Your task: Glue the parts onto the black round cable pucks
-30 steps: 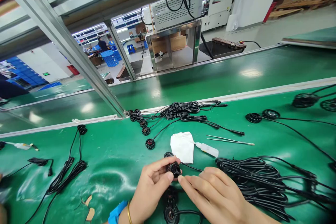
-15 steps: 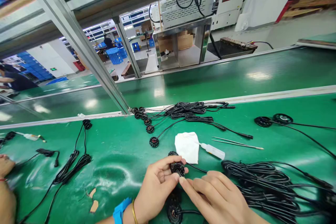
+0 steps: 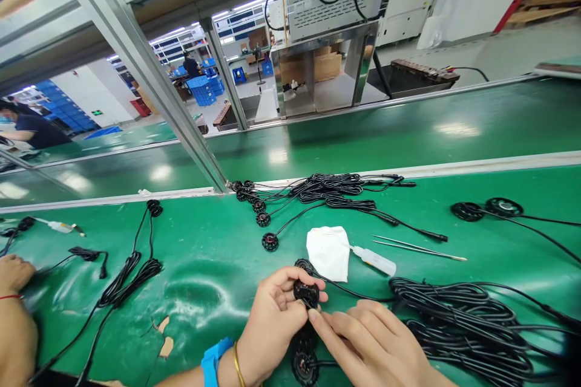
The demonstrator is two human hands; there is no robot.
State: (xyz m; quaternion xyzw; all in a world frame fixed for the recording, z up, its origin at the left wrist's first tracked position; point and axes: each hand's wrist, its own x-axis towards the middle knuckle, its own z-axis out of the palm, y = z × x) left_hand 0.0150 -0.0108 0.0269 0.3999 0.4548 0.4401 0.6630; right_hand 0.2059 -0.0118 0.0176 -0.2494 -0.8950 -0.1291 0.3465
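Note:
Between the thumb and fingers of my left hand (image 3: 278, 320) is a small round black part (image 3: 305, 294), raised above the green bench. My right hand (image 3: 370, 338) has its fingers curled, with the index fingertip against the lower edge of that part. What the right hand pinches, if anything, is hidden. Behind my left fingers shows another black round piece (image 3: 303, 265), with a cable running right from it. Below my hands lies a black ring-shaped cable end (image 3: 305, 365). A white cloth (image 3: 327, 253) and a small dropper bottle (image 3: 374, 261) lie just beyond.
Coiled black cables (image 3: 467, 320) are heaped at the right, with tweezers (image 3: 420, 248) above them. More cables with round ends (image 3: 333, 187) lie at the back edge. A co-worker's arm (image 3: 16, 314) rests at the left. A metal post (image 3: 154, 84) rises behind the bench.
The view has shifted slightly, so the bench items appear a little farther right. The part in my left hand has turned slightly; my right fingertip stays against it.

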